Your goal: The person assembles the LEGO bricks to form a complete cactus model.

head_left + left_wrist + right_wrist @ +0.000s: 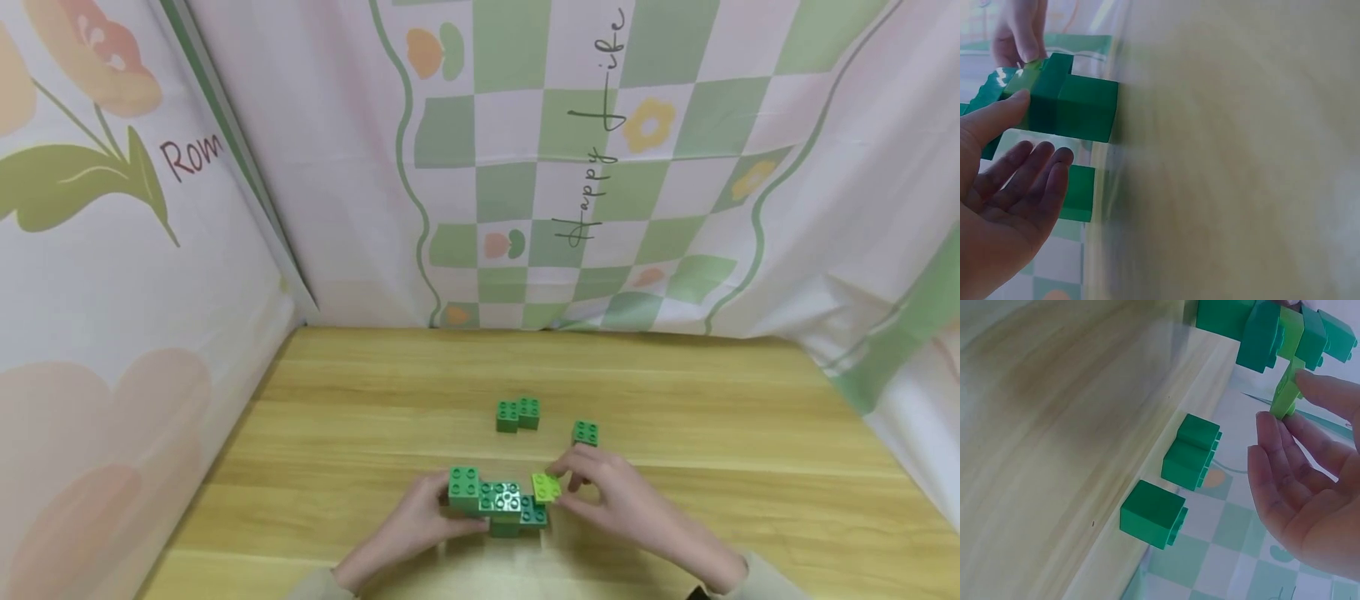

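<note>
A stepped build of green toy building bricks stands near the front of the table, its studs facing up. My left hand holds it from the left; the left wrist view shows the thumb pressed on the build's side. My right hand pinches a thin lime-green brick between thumb and fingers at the build's right end. In the right wrist view this lime brick is tilted and meets the build's edge; whether it is joined there, I cannot tell.
Beyond the build, two dark green bricks sit side by side on the wooden table. Another green brick lies just past my right fingertips. A patterned curtain hangs along the back edge, and a printed cloth closes the left side.
</note>
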The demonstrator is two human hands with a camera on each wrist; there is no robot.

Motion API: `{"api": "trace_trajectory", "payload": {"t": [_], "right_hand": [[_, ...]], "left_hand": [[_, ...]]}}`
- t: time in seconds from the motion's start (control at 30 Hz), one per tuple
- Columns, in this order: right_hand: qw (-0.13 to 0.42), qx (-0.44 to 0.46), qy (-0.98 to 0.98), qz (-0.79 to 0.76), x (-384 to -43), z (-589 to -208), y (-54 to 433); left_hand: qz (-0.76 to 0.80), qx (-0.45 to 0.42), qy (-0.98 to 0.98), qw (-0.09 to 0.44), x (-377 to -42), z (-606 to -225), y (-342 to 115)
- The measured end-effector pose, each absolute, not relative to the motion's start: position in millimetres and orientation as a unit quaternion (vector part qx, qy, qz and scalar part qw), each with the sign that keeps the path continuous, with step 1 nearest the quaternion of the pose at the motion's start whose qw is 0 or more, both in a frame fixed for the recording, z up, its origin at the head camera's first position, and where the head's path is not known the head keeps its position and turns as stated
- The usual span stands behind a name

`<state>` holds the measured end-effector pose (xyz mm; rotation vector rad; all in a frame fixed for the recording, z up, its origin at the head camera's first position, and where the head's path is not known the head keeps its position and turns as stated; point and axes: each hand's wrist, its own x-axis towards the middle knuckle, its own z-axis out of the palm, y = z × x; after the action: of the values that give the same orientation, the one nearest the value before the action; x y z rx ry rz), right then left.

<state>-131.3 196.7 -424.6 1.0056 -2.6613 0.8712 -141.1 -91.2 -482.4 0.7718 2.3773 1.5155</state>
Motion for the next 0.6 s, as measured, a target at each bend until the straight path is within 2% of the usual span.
{"api": "trace_trajectory", "payload": {"t": [0.6], "right_hand": [[0.087, 0.350, -0.884, 0.295, -122.3, -432.0, 194.4]], "left_hand": [[0.561, 0.261, 0.769, 0.159, -143.6, -484.5, -79.4]]}}
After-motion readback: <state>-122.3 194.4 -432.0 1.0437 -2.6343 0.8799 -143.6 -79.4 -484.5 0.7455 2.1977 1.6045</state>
